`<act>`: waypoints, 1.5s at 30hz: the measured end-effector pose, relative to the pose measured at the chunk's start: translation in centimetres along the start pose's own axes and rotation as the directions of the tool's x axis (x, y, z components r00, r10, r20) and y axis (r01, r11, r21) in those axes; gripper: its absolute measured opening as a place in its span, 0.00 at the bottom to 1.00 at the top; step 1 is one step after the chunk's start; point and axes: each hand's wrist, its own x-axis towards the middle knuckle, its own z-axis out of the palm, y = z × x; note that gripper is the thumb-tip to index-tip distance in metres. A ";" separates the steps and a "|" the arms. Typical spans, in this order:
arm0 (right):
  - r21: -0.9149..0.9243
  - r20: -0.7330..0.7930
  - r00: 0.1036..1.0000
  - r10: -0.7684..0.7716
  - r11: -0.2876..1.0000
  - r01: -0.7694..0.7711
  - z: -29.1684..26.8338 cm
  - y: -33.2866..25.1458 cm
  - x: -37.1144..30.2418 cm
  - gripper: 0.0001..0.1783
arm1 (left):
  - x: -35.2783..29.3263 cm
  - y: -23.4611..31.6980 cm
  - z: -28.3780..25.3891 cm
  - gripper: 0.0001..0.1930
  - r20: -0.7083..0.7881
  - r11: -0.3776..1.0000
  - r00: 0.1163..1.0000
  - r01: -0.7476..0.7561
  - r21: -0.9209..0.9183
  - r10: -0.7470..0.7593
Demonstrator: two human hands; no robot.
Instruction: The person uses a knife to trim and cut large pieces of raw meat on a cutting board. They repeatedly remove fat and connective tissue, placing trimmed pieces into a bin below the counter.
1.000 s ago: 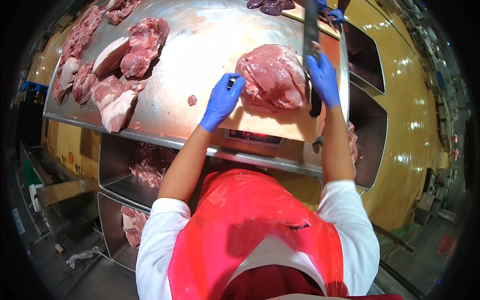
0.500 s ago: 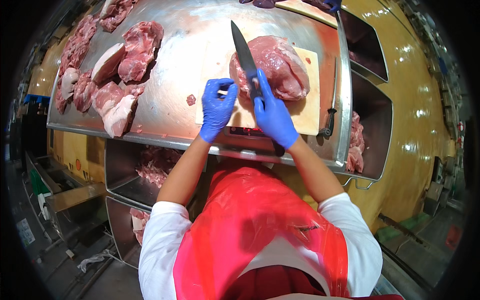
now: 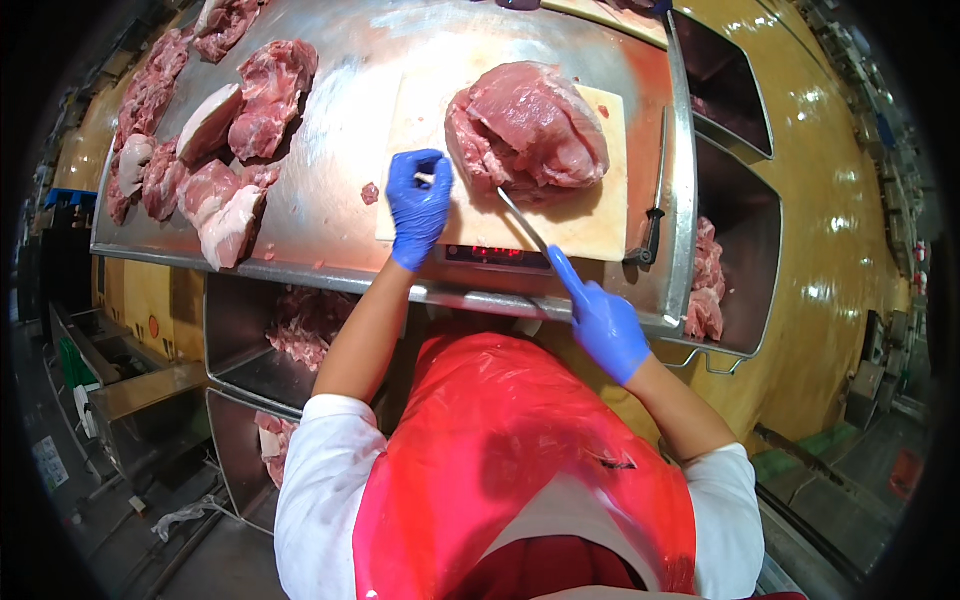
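Observation:
A large piece of raw pink meat (image 3: pixel 530 130) lies on the white cutting board (image 3: pixel 420 115). My right hand (image 3: pixel 608 325), in a blue glove, is closed round the handle of a knife (image 3: pixel 527 220), its index finger stretched along the tool. The narrow blade slants up and left, its tip at the meat's near edge. Left of the meat, my left hand (image 3: pixel 420 205), also gloved in blue, has its fingers curled in and the thumb bent toward them. Anything pinched there is too small or hidden to make out. That hand stands slightly apart from the meat.
A sharpening steel (image 3: pixel 655 215) lies along the board's right side. Several meat pieces (image 3: pixel 225 215) cover the steel table's (image 3: pixel 340 170) left part. Metal bins holding meat (image 3: pixel 708 285) stand right and below. A scale display (image 3: pixel 495 254) glows at the board's near edge.
My right hand has drawn down and right, bringing the knife from above the meat to its near edge. My left hand has shifted slightly left. The meat looks turned.

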 end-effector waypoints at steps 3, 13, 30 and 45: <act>0.043 0.047 0.999 -0.026 0.999 0.024 -2.1 2.8 -3.3 0.47 | -0.1 1.2 -0.6 0.12 -0.060 0.994 0.993 0.103 0.034 -0.101; 0.675 -0.495 0.848 0.189 0.698 0.239 -2.4 -5.5 7.2 0.39 | 3.6 0.1 -1.3 0.13 0.482 0.801 0.710 0.597 -0.025 -0.514; -0.001 0.002 0.938 0.347 0.938 -0.347 0.5 -10.2 5.1 0.47 | 4.7 -4.1 -2.9 0.07 0.585 0.908 0.742 0.418 -0.024 -0.326; 0.416 -0.252 0.893 0.373 0.875 -0.248 -2.8 -14.4 22.0 0.45 | 6.8 -2.3 -4.5 0.12 0.635 0.983 0.757 0.053 0.178 -0.156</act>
